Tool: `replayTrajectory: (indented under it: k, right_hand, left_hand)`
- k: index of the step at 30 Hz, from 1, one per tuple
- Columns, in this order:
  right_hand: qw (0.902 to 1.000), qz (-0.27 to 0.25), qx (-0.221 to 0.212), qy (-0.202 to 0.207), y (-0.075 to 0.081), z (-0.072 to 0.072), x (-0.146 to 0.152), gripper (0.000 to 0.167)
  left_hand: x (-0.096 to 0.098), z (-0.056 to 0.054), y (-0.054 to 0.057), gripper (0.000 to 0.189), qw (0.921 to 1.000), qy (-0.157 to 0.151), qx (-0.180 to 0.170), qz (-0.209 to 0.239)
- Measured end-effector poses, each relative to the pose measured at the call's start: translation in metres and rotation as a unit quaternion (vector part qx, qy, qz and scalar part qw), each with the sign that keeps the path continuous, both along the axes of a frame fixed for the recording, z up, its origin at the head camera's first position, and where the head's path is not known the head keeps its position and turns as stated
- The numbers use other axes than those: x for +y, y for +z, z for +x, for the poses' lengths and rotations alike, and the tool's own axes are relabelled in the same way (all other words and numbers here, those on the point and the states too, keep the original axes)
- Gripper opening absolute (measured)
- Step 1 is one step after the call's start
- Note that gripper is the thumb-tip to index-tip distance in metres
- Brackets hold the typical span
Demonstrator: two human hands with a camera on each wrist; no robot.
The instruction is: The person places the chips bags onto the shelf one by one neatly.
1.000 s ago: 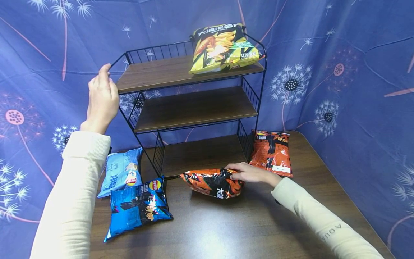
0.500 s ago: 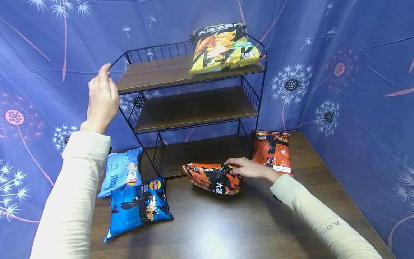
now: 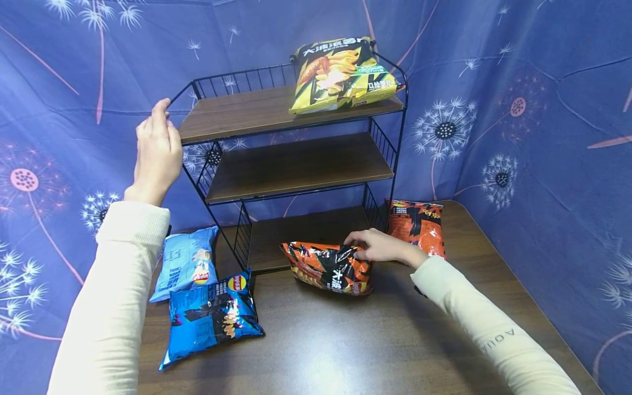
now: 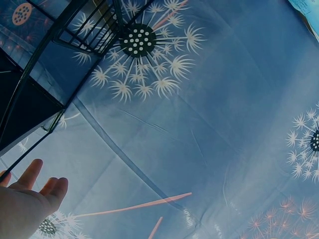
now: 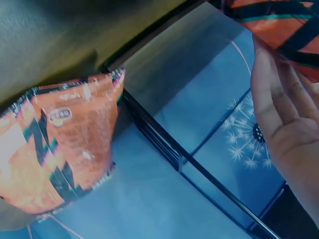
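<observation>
My right hand (image 3: 377, 245) grips the upper edge of an orange-and-black chip bag (image 3: 328, 269). This bag is tilted in front of the bottom shelf, its printed front facing me. In the right wrist view part of the bag (image 5: 279, 22) shows above my fingers (image 5: 271, 82). My left hand (image 3: 158, 151) rests at the upper left corner of a black wire rack (image 3: 288, 134) with wooden shelves. In the left wrist view its fingers (image 4: 30, 174) are extended beside a rack rod (image 4: 32, 149).
A yellow chip bag (image 3: 340, 77) leans on the top shelf's right side. Another orange bag (image 3: 417, 225) lies right of the rack. Left of it lie a light blue bag (image 3: 185, 260) and a darker blue bag (image 3: 212, 318) on the wooden table (image 3: 296, 351).
My right hand has lifted and tipped the orange chip bag slightly backward toward the rack, so more of its front shows. My left hand stays in place at the rack's corner.
</observation>
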State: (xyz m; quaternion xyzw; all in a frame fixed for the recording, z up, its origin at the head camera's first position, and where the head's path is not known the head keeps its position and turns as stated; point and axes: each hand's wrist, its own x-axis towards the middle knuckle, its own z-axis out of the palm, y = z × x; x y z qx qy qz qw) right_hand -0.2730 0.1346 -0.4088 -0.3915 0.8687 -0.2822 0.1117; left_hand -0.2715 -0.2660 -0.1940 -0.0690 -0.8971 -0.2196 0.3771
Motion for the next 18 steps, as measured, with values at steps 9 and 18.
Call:
replayTrajectory:
  k: [9,18]
  right_hand:
    - [0.9924,0.049,0.091,-0.066,0.0098,0.0006,-0.0059,0.028]
    - [0.9794,0.072,0.160,-0.099,0.0023,-0.0035,-0.0078,0.021]
  left_hand:
    - [0.0003,-0.0003,0.0001,0.043,0.9999,-0.002,0.010,-0.003]
    - [0.0002,-0.0006,0.0001,0.043,1.0000,-0.001,0.007,-0.002]
